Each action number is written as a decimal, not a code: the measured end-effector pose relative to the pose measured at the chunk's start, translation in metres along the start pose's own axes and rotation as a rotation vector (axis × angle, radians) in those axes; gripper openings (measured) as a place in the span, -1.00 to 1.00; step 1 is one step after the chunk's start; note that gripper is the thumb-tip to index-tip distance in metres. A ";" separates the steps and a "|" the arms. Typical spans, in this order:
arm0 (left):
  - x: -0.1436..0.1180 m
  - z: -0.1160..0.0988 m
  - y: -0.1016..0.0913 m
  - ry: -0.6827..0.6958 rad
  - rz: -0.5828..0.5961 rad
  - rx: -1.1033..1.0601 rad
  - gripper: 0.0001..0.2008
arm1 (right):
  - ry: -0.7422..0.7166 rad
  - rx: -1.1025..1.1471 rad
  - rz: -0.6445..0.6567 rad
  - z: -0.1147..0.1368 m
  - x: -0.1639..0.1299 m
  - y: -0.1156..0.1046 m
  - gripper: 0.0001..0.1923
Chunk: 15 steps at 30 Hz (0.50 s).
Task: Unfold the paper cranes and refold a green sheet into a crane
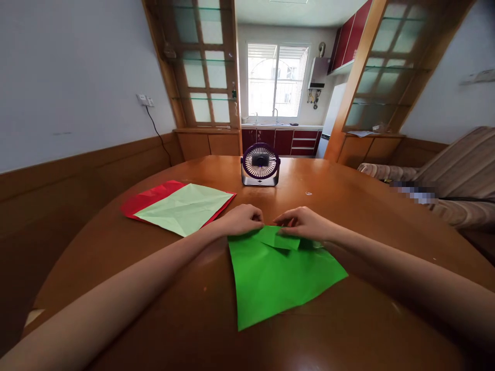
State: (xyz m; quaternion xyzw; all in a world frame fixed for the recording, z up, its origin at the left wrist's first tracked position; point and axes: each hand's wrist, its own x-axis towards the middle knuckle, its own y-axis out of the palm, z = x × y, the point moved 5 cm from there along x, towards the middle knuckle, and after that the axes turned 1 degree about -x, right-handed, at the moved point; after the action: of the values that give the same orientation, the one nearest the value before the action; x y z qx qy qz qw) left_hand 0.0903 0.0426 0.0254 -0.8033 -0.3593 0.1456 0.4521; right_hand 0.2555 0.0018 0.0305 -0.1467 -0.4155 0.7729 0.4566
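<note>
A bright green sheet of paper [280, 281] lies on the wooden table, its far edge folded over toward me in a flap. My left hand [244, 219] is closed at the far left part of that edge, fingers curled and pressed on the paper. At the flap's right side my right hand [303, 222] has its thumb and fingers bent together, pinching the paper. Part of the far edge is hidden beneath both hands. The near corners of the sheet lie loose, one toward me and one to the right.
A pale green sheet [187, 206] rests on red paper [152, 198] at the left. Beyond my hands stands a small purple desk fan [260, 164]. The round wooden table [174, 319] extends around the paper. A striped sofa [456, 165] is at the right.
</note>
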 end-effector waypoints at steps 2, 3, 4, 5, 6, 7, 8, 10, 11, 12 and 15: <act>0.001 0.001 0.000 -0.013 -0.016 -0.080 -0.84 | 0.075 0.049 0.058 -0.002 0.005 -0.003 -0.69; 0.001 0.000 0.000 -0.017 -0.024 -0.105 -0.84 | 0.101 0.094 0.084 -0.003 0.006 -0.004 -0.69; 0.001 -0.001 0.000 -0.018 -0.030 -0.125 -0.84 | 0.125 0.150 0.110 -0.004 0.007 -0.005 -0.69; 0.000 -0.003 0.000 -0.018 -0.033 -0.144 -0.84 | 0.152 0.212 0.134 -0.006 0.007 -0.006 -0.69; 0.000 -0.004 0.000 -0.017 -0.032 -0.167 -0.84 | 0.182 0.270 0.152 -0.007 0.007 -0.006 -0.70; 0.000 -0.005 0.000 -0.019 -0.028 -0.199 -0.83 | 0.210 0.320 0.161 -0.009 0.006 -0.007 -0.70; 0.000 -0.006 0.000 -0.024 -0.020 -0.240 -0.83 | 0.232 0.355 0.165 -0.010 0.005 -0.007 -0.70; 0.000 -0.005 0.002 -0.046 0.006 -0.333 -0.82 | 0.248 0.388 0.149 -0.012 0.005 -0.009 -0.69; 0.000 -0.004 0.003 -0.060 0.020 -0.372 -0.81 | 0.247 0.398 0.135 -0.012 0.005 -0.010 -0.68; 0.001 -0.003 0.004 -0.075 0.033 -0.407 -0.81 | 0.245 0.408 0.120 -0.012 0.005 -0.010 -0.68; 0.001 0.000 0.006 -0.104 0.060 -0.479 -0.80 | 0.252 0.455 0.110 -0.013 0.005 -0.010 -0.69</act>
State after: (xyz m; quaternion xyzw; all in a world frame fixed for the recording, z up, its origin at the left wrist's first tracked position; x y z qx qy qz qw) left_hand 0.0937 0.0411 0.0207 -0.8893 -0.3823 0.1109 0.2251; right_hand 0.2664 0.0155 0.0307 -0.1577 -0.1625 0.8457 0.4832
